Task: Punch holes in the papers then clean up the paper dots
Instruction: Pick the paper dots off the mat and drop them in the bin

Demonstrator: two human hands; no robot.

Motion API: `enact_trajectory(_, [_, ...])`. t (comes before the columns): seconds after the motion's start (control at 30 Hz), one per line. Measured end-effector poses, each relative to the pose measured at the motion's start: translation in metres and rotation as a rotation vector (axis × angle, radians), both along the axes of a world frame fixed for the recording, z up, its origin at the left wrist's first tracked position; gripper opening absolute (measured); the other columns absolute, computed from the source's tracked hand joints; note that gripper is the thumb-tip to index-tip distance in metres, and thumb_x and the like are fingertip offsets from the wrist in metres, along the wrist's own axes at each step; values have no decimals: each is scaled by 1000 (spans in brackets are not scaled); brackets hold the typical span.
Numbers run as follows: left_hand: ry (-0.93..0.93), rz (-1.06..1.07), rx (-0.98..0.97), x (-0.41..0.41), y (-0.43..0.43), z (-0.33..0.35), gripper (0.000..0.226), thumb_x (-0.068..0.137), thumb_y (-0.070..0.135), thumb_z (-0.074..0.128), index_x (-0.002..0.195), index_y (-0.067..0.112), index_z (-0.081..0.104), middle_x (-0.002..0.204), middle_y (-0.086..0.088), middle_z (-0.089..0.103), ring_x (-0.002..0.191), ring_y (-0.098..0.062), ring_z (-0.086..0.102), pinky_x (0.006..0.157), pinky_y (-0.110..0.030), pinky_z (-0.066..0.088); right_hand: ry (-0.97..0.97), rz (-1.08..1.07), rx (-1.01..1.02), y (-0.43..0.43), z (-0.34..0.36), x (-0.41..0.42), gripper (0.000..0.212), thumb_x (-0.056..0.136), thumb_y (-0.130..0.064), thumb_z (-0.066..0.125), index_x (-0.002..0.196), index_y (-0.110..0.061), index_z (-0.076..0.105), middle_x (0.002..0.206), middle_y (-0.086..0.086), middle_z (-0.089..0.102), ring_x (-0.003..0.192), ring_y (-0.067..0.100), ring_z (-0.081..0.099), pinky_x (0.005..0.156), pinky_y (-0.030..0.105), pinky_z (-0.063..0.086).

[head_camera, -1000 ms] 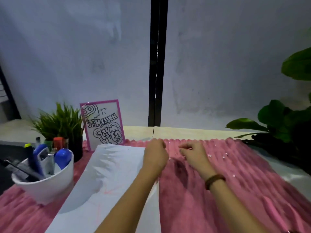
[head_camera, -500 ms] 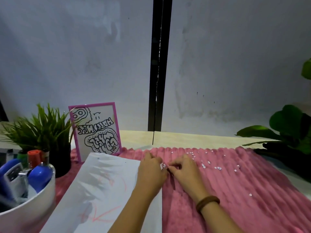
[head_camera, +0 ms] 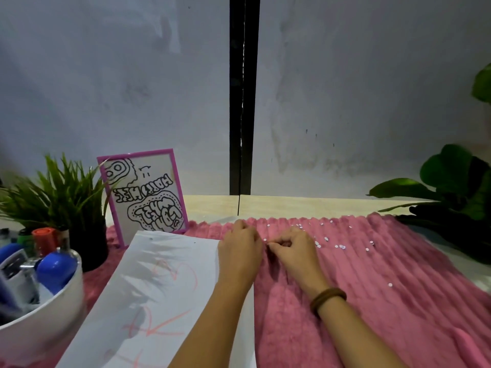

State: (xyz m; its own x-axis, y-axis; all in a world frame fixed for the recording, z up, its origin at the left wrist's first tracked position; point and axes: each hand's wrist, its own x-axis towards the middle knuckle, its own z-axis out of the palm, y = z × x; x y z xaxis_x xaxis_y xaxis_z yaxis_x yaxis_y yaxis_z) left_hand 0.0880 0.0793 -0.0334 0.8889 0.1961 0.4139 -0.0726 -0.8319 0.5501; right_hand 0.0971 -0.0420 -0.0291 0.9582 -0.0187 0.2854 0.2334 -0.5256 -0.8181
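Note:
A white paper sheet (head_camera: 159, 288) with red scribbles lies on the left part of a pink ribbed cloth (head_camera: 372, 301). Several small white paper dots (head_camera: 340, 246) are scattered on the cloth at the far right of my hands. My left hand (head_camera: 240, 252) rests at the sheet's far right corner with its fingers curled in; what it holds is hidden. Right beside it, my right hand (head_camera: 295, 248) pinches thumb and forefinger together against the left hand's fingertips. No hole punch is in view.
A white bowl (head_camera: 39, 328) of markers and bottles stands at the near left. Behind it are a small grass plant (head_camera: 61, 192) and a pink-framed drawing (head_camera: 146, 192). A big-leafed plant (head_camera: 457, 197) fills the right edge. The wall is close behind.
My right hand came left from the scattered dots to my left hand's fingertips. The view has shifted nearer and slightly left. The left hand stayed at the paper's corner.

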Motion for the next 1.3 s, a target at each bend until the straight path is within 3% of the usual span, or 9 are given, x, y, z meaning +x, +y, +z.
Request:
enact_trajectory(0.13, [-99, -4, -399, -2, 7, 4, 15, 97, 25, 53, 89, 14, 60, 100, 2, 54, 80, -4, 56, 66, -15, 45, 1, 44, -189, 0, -1, 1, 12, 86, -5, 68, 79, -3, 79, 78, -5, 53, 79, 12, 54, 70, 14, 43])
enact_trajectory(0.23, [-74, -82, -472, -7, 10, 5, 13, 93, 23, 56, 84, 16, 62, 93, 4, 58, 78, -4, 58, 66, -19, 49, -8, 63, -314, 2, -5, 3, 16, 92, -9, 63, 82, -5, 76, 84, -4, 48, 82, 13, 52, 70, 18, 41])
enact_trajectory(0.4, [98, -214, -241, -11, 13, 10, 25, 82, 12, 62, 58, 15, 68, 56, 1, 59, 52, -4, 55, 52, -18, 45, -44, -4, -162, -1, -6, 3, 17, 91, -8, 62, 76, -7, 69, 82, -2, 59, 74, 7, 54, 62, 12, 39])
enact_trajectory(0.6, [236, -258, -134, -9, 23, 15, 8, 79, 13, 72, 73, 11, 78, 76, -3, 69, 68, -7, 62, 58, -19, 51, 132, 88, 139, -20, 5, 4, 33, 74, 5, 75, 54, -22, 72, 58, -3, 67, 60, 11, 62, 62, 27, 50])
enact_trajectory(0.7, [239, -260, -85, -11, 21, 20, 7, 79, 15, 77, 84, 12, 79, 82, 5, 66, 70, 2, 55, 55, -7, 35, 138, 97, 34, -20, 6, 1, 19, 73, 3, 79, 66, -15, 78, 68, -3, 66, 71, 12, 62, 70, 26, 51])
enact_trajectory(0.83, [184, -207, -10, -12, 14, 19, 7, 81, 18, 75, 81, 11, 79, 88, -1, 68, 79, -10, 61, 67, -17, 41, 65, 111, -154, -13, 1, 2, 5, 78, -4, 77, 79, -8, 80, 83, 2, 58, 75, 9, 52, 61, 8, 39])
enact_trajectory(0.97, [134, -185, 36, -12, 14, 14, 18, 86, 18, 67, 72, 10, 74, 83, -2, 66, 74, -9, 59, 63, -18, 45, -16, 163, -335, -10, -1, 1, 15, 87, -8, 67, 75, -13, 74, 84, -2, 50, 73, 8, 47, 62, 10, 38])
enact_trajectory(1.1, [87, -180, -209, -16, 15, 14, 23, 90, 15, 63, 69, 8, 69, 71, 0, 63, 64, -8, 60, 64, -27, 55, -27, 136, -324, -10, -1, -1, 28, 96, -10, 57, 71, -22, 52, 85, -7, 46, 74, 2, 45, 62, 11, 37])
enact_trajectory(1.3, [-76, -59, -550, -15, 21, 34, 9, 92, 19, 64, 83, 19, 62, 94, 4, 61, 83, -6, 58, 71, -20, 48, -172, 3, 1, -23, 60, -6, 21, 97, -10, 56, 78, -19, 59, 97, 3, 57, 80, 13, 57, 69, 14, 46])
